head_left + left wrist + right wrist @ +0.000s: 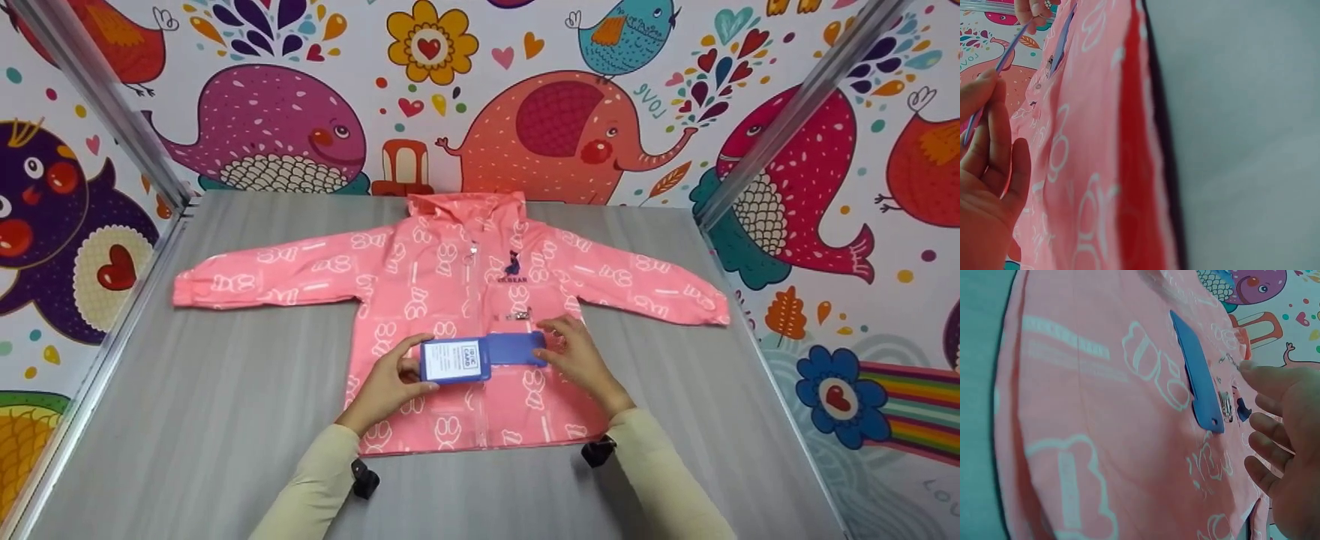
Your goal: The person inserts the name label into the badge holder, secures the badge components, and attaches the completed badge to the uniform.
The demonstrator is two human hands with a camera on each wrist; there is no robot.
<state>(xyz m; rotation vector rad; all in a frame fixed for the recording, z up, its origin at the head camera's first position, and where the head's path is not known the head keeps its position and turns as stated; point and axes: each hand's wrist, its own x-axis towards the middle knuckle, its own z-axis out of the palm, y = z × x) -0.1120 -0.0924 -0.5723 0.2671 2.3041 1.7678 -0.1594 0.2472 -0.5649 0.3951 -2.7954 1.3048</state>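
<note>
The left hand (384, 388) pinches a rectangular blue plastic card holder (487, 360) with a printed white insert (452, 358), over the smooth pink jacket (435, 296). Whether the right hand (583, 362) pinches the flat blue piece (517, 349) alongside, I cannot tell.

A grey desk (187, 390) with faint streaky grain spreads across the middle and bottom of the head view. Directly on it, at the centre of the frame, lies a pink, white-patterned jacket (442, 296), hood (465, 204) toward the top, hem (480, 448) toward the bottom, sleeves (277, 266) stretched left and right.
</note>
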